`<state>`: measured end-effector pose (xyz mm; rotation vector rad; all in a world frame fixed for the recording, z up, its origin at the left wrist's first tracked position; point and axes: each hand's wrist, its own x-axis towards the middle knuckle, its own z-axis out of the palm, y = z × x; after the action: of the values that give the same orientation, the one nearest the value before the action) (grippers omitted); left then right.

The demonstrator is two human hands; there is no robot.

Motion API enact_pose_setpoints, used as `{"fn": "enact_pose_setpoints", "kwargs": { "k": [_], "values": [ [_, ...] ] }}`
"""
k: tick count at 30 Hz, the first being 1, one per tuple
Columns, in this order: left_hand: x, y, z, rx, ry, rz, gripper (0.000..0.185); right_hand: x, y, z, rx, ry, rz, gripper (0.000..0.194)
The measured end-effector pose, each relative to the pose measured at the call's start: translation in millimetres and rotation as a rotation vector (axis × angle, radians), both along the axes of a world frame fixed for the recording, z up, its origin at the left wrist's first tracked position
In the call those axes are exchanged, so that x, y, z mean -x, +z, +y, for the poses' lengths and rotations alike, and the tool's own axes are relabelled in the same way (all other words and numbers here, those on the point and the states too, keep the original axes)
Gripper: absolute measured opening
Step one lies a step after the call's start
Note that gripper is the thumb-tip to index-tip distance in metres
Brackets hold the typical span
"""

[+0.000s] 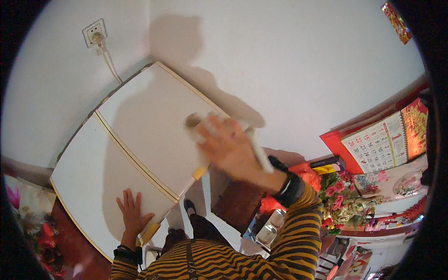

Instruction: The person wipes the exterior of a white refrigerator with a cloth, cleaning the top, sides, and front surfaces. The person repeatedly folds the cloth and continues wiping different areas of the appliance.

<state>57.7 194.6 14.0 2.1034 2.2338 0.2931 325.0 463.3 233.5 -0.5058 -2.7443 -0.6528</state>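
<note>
In front of me is a white two-panel top (78, 168) with yellow trim, set into a wall corner. A trimmed seam (136, 158) runs between its panels. My right hand (232, 148), blurred, is over the far panel with its palm on a pale cloth (260, 150). One end of the cloth trails past the wrist, and a brownish patch shows beyond the fingertips. My left hand (133, 214) rests flat on the near panel, fingers spread and holding nothing. Close beside it is a yellow handle-like piece (150, 233); another such piece (200, 172) sits on the far panel's edge.
A plugged-in socket (95, 33) is on the left wall, its cord dropping behind the top. At right are a calendar (378, 141), pink flowers (337, 192), a red plastic bag (304, 175) and metal containers (267, 234). My shoe (189, 205) shows below.
</note>
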Motion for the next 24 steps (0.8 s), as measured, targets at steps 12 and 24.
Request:
{"fn": "enact_pose_setpoints", "kwargs": {
  "k": [12, 24],
  "values": [
    [0, -1, -3, 0.132, 0.061, -0.058, 0.091, -104, 44, 183, -0.551, -0.469, 0.295, 0.043],
    [-1, 2, -1, 0.146, 0.065, -0.035, 0.091, -124, -82, 181, -0.351, -0.402, 0.18, 0.035]
  ]
}}
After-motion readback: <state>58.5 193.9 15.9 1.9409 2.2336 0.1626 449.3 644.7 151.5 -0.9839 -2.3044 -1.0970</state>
